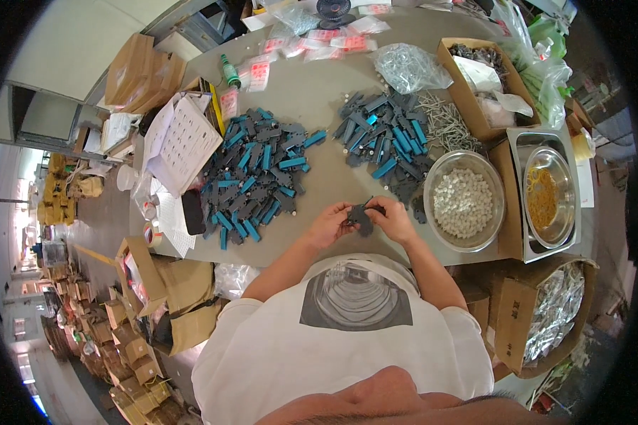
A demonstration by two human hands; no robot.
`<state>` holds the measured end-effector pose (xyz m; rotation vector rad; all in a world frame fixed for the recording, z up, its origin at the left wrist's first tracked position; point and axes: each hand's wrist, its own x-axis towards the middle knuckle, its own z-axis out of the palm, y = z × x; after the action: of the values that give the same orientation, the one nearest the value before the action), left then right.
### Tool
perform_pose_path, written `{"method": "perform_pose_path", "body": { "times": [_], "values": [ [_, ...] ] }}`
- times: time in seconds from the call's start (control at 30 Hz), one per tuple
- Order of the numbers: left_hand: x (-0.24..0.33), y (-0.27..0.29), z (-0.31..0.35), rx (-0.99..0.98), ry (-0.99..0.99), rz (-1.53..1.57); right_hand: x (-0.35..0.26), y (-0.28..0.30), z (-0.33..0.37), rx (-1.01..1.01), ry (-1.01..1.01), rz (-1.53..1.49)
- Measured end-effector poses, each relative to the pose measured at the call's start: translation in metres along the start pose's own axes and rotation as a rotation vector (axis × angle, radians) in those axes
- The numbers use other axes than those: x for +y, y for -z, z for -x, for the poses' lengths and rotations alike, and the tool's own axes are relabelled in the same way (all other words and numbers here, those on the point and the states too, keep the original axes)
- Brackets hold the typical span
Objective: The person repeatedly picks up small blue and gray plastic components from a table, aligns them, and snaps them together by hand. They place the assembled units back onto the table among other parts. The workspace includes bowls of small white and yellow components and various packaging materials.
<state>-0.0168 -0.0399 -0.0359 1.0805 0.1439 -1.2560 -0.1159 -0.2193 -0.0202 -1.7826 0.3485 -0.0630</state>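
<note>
Dark part (362, 222), two-handed
Left hand (329, 226) and right hand (395, 221), nearly closed, pinch it, likely for steadiness; bowl (468, 245) handily near.

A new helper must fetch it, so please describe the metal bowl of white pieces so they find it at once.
On the grey table, find the person's right hand near the front edge. To the right of this hand, below the pile of metal screws in the picture, sits a round metal bowl. It holds small white pieces; the neighbouring bowl further right holds yellow ones.
</note>
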Motion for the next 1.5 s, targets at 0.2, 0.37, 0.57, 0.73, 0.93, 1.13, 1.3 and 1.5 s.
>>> {"method": "perform_pose_path", "body": {
  "times": [0.2, 0.37, 0.57, 0.73, 0.93, 1.13, 1.3, 1.5],
  "values": [
    [-0.006, 0.007, 0.005, -0.008, -0.016, -0.072, 0.006, 0.001, 0.000, -0.033, 0.070, -0.041],
    [-0.007, -0.001, 0.016, 0.012, -0.014, -0.176, 0.008, -0.001, 0.004, -0.128, 0.107, -0.020],
    [-0.011, 0.004, 0.022, 0.013, 0.016, -0.055, -0.006, -0.004, 0.015, -0.025, 0.185, 0.184],
    [0.000, -0.007, 0.038, -0.070, -0.105, -0.475, -0.008, -0.014, 0.022, 0.099, 0.178, 0.200],
    [-0.003, 0.016, 0.043, -0.115, -0.184, -0.419, -0.036, -0.024, 0.032, 0.224, -0.106, 0.213],
    [0.007, 0.030, 0.062, -0.123, -0.184, -0.403, -0.029, -0.034, 0.036, 0.017, -0.130, 0.033],
    [0.017, 0.037, 0.074, -0.127, -0.195, -0.418, -0.040, -0.054, 0.035, -0.027, -0.090, 0.042],
    [0.022, 0.054, 0.082, -0.173, -0.220, -0.467, -0.043, -0.064, 0.031, -0.128, -0.127, -0.075]
  ]
}}
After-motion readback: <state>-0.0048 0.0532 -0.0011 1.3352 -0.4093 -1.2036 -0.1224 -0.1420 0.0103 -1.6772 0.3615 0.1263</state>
